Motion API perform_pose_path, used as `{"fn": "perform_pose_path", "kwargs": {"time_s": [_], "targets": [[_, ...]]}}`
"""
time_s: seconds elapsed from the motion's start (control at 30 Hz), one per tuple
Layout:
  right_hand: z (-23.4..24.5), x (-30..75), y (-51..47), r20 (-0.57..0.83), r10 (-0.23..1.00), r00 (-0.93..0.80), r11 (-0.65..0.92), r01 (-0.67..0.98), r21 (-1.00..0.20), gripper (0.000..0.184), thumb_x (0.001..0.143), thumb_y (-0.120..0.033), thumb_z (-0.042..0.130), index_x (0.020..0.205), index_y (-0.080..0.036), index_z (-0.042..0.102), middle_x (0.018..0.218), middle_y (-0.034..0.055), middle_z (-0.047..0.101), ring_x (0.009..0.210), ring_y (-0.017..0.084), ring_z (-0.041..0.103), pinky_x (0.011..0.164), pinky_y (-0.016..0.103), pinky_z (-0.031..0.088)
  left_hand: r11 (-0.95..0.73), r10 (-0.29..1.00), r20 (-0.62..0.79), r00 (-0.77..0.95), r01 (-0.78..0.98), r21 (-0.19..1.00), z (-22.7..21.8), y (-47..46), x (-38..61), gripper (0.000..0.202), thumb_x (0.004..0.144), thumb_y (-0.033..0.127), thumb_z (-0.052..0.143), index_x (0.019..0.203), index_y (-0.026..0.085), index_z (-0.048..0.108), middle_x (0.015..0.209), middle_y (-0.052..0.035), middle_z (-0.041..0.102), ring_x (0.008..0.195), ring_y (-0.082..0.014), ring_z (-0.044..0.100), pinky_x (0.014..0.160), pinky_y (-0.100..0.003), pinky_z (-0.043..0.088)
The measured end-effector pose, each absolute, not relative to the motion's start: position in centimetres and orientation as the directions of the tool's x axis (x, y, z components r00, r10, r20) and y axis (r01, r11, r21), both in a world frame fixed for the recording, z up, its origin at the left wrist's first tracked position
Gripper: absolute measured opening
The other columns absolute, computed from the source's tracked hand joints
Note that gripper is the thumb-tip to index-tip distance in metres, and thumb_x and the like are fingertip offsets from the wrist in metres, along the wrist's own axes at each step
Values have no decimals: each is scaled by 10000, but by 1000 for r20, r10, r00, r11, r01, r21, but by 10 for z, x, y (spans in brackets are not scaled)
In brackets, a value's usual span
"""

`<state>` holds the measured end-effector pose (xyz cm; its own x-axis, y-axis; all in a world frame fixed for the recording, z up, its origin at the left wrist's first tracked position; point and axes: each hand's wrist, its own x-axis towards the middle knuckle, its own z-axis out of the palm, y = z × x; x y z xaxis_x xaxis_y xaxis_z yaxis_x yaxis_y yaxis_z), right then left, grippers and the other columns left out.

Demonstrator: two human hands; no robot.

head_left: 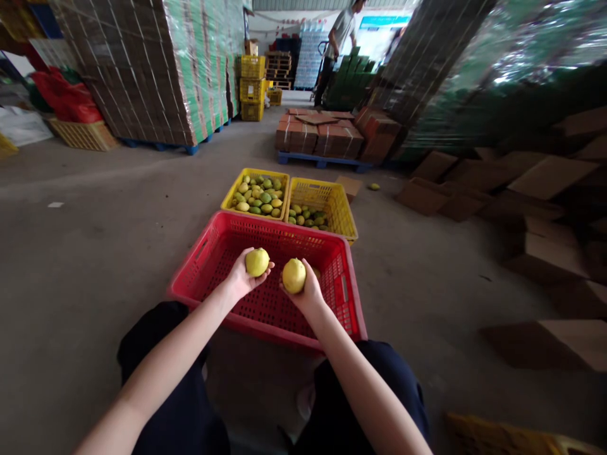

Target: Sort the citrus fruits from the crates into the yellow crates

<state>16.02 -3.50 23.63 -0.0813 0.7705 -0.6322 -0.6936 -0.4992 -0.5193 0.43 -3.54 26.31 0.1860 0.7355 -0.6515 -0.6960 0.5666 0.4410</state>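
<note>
**One wide view from the wearer's head, facing forward and down**

The camera sits above and behind the hands, looking out along both forearms (175, 347), which enter from the bottom edge. It points over the knees (379, 373) into the red crate (196, 265), close ahead. The left hand (241, 277) and right hand (309, 292) fall near the middle of the picture. Two yellow crates (340, 205) appear just beyond the red one. The view is broad: it runs across the floor (95, 253) to the far wall (284, 20), and the tall wrapped stacks (126, 69) at either side splay outward toward the top.
</note>
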Motion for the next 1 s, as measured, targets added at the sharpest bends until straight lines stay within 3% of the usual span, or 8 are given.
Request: {"fn": "perform_pose_path", "kwargs": {"time_s": [0.13, 0.43, 0.5, 0.6, 0.67, 0.77, 0.9, 1.0], "targets": [[233, 160, -35, -732, 679, -62, -544, -712, -444, 291, 986, -370, 363, 828, -223, 559, 588, -11, 646, 482, 152, 617, 491, 269, 530, 522, 748, -649, 138, -727, 447, 261, -36, 8, 345, 975, 258, 382, 1054, 61, 654, 641, -99, 704, 500, -191, 673, 428, -260, 554], [230, 154, -37, -626, 773, -106, -537, -636, -555, 334, 915, -313, 397, 669, -198, 591, 544, 46, 646, 531, 195, 643, 559, 316, 554, 463, 812, -574, 107, -718, 520, 263, -40, 9, 351, 935, 277, 423, 840, 82, 698, 608, -88, 687, 514, -161, 652, 475, -244, 534], [231, 151, -42, -507, 862, 3, -417, -564, -713, 374, 900, -352, 439, 589, -203, 583, 527, 40, 632, 562, 197, 647, 614, 314, 556, 393, 880, -471, 64, -656, 644, 263, -43, 11, 375, 913, 267, 425, 742, 93, 710, 595, -86, 685, 497, -160, 637, 470, -243, 498], [235, 150, -53, -128, 977, 169, -76, -286, -955, 420, 891, -400, 485, 535, -212, 604, 588, 34, 660, 633, 194, 647, 710, 302, 532, 221, 960, -277, -39, -501, 837, 265, -48, 14, 378, 884, 230, 445, 657, 121, 727, 605, -79, 701, 568, -170, 661, 513, -231, 464], [236, 153, -62, 108, 981, 161, 125, -99, -987, 381, 881, -393, 515, 568, -225, 653, 663, 24, 689, 685, 192, 643, 758, 294, 510, 129, 980, -177, -93, -382, 915, 266, -51, 16, 393, 883, 204, 455, 604, 138, 725, 591, -67, 701, 609, -167, 670, 551, -218, 453], [238, 156, -71, 245, 962, 118, 244, 30, -969, 259, 850, -301, 560, 637, -259, 701, 731, 1, 710, 737, 189, 638, 799, 289, 492, 85, 985, -125, -120, -296, 951, 268, -55, 18, 420, 889, 188, 461, 555, 153, 713, 572, -54, 695, 608, -163, 662, 574, -215, 443], [236, 155, -69, 208, 970, 128, 210, -3, -978, 293, 869, -302, 551, 613, -252, 684, 717, 7, 701, 738, 186, 643, 784, 277, 495, 163, 967, -229, -113, -419, 893, 267, -53, 18, 364, 882, 199, 479, 615, 142, 720, 594, -56, 698, 610, -166, 666, 545, -213, 444], [231, 152, -55, -88, 984, 152, -65, -150, -987, 411, 918, -402, 499, 573, -224, 632, 636, 19, 668, 682, 178, 645, 717, 267, 521, 384, 876, -482, 16, -628, 677, 264, -47, 14, 354, 904, 227, 431, 708, 117, 705, 584, -68, 674, 557, -165, 651, 498, -224, 475]]}}
